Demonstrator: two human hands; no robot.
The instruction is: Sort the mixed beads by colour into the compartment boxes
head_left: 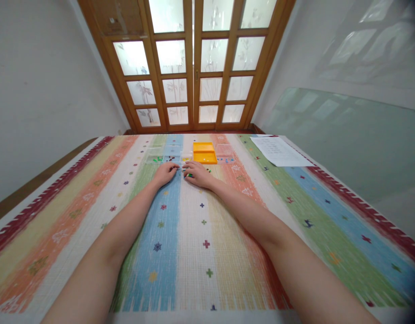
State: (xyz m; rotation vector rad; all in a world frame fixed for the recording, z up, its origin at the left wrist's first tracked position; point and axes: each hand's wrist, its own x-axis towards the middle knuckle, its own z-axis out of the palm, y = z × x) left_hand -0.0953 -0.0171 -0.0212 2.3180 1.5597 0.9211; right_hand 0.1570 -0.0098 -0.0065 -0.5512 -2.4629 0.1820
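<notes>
Both arms stretch far forward over a striped, many-coloured cloth (194, 234). My left hand (166, 173) rests on the cloth with its fingers curled and pinched at the tips. My right hand (198, 173) lies just beside it, fingers bent over a few tiny green pieces (190, 175); what either pinch holds is too small to name. Directly beyond the hands stands a row of clear shallow trays (160, 157) with small green, dark and yellow bits in them. An orange tray (204, 152) sits behind my right hand.
A white printed sheet (278, 150) lies at the far right of the cloth. Wooden doors with frosted glass panes (194, 67) stand behind the table. A pale wall is at the left and a glass panel (349, 135) at the right.
</notes>
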